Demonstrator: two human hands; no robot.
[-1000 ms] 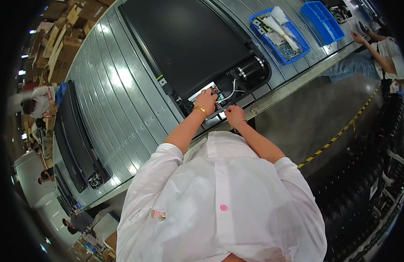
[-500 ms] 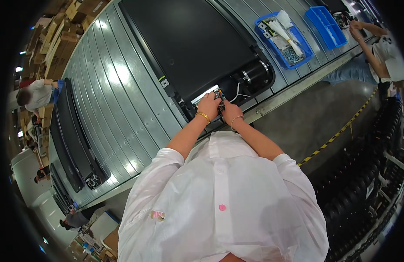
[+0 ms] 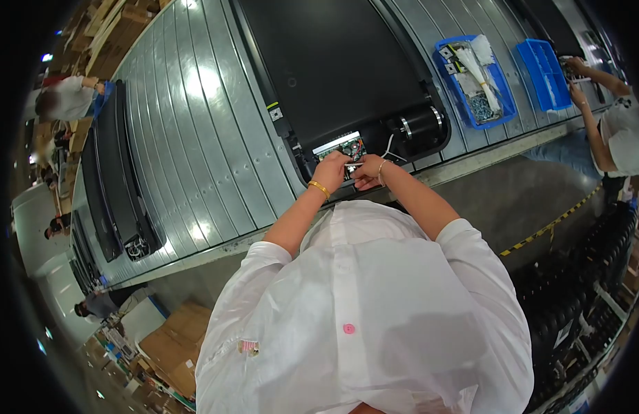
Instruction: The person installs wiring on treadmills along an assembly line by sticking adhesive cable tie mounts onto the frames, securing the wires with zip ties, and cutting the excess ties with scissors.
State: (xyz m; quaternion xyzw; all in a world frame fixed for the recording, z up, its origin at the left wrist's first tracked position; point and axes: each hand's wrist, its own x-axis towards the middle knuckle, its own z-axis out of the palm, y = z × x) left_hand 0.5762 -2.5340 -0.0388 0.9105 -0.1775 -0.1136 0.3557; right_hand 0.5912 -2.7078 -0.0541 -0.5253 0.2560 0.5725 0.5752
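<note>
A large black machine with a flat deck (image 3: 333,62), like a treadmill base, lies on the metal conveyor. At its near end a green circuit board (image 3: 350,146) with a silver strip and small coloured wires sits exposed. My left hand (image 3: 329,170) is at the board's near edge, fingers closed and bent. Beside it, my right hand (image 3: 368,171) has its fingers pinched together. A small pale, thin piece shows between the two hands, too small to name. To the right of the board are a white cable (image 3: 390,146) and a black cylindrical motor (image 3: 423,125).
A blue bin (image 3: 504,110) holds white cable ties, small screws and other parts. Farther right is a divided blue tray (image 3: 544,76), near a co-worker's hands (image 3: 577,72). More black machines (image 3: 112,179) lie along the conveyor (image 3: 195,145) to the left.
My view has shifted, so the machine and bins sit farther right. My hands have drawn back toward me from the board, uncovering more of it, and my right hand has turned.
</note>
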